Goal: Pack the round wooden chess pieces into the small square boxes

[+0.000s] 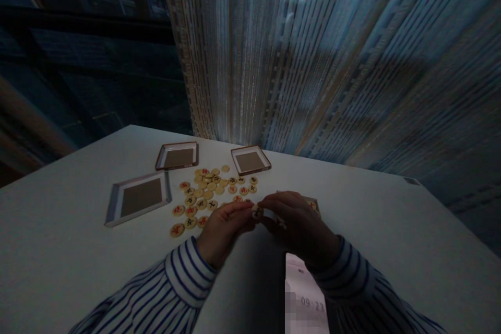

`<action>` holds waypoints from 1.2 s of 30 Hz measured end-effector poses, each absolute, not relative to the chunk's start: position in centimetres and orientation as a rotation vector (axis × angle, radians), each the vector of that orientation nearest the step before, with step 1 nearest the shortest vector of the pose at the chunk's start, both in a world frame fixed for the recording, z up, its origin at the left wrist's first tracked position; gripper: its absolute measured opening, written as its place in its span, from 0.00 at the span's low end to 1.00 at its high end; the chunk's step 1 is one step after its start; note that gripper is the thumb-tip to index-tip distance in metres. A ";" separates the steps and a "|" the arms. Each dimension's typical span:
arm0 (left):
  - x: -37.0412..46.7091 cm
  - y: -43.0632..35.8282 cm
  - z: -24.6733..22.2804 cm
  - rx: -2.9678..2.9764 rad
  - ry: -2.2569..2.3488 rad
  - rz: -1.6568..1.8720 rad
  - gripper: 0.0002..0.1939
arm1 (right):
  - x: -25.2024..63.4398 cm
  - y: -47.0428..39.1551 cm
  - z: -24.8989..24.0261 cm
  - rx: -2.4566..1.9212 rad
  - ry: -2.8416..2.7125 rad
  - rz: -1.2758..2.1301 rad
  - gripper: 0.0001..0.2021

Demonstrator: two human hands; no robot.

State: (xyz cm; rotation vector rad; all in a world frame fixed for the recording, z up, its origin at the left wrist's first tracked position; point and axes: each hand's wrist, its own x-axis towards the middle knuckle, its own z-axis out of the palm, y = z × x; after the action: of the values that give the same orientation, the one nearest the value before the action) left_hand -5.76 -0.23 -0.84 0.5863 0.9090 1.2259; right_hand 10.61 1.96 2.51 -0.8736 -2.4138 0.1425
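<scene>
A round wooden Chinese chess piece (257, 212) with a dark character is held up between my two hands. My left hand (227, 224) pinches it from the left with thumb and fingertips. From the other side my right hand (299, 224) closes its fingertips on the same piece. Beneath the right hand is a shallow box (318, 209), mostly covered by it, with a red-marked piece (312, 205) inside. Several loose chess pieces (211, 186) spread over the white table (352, 219) beyond my left hand, some with red or dark characters, others showing blank faces.
Three shallow trays stand around the loose pieces: a large one (168, 188) at left, one (197, 154) behind it, and one (267, 160) at the back. A lit phone (305, 292) lies near me. A string curtain (250, 52) hangs behind the table.
</scene>
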 end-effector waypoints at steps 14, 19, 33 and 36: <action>-4.8 -0.7 -0.6 0.553 0.850 1.274 0.16 | 11.0 1.7 3.4 -0.857 -2.385 -0.024 0.10; -4.2 -0.7 0.5 0.583 0.837 1.296 0.12 | 11.4 2.0 3.6 -0.816 -2.326 -0.036 0.11; 0.3 1.6 2.2 0.555 0.673 1.330 0.10 | 14.6 3.5 5.5 -0.892 -2.267 -0.171 0.09; 0.3 1.4 1.6 0.561 0.703 1.330 0.12 | 14.7 3.7 5.2 -0.889 -2.333 -0.140 0.10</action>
State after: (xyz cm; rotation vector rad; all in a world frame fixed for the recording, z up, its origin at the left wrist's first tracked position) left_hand 0.30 1.44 1.63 0.5615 0.7033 1.3295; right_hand 14.68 3.70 5.21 -0.8889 -2.3331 -0.1396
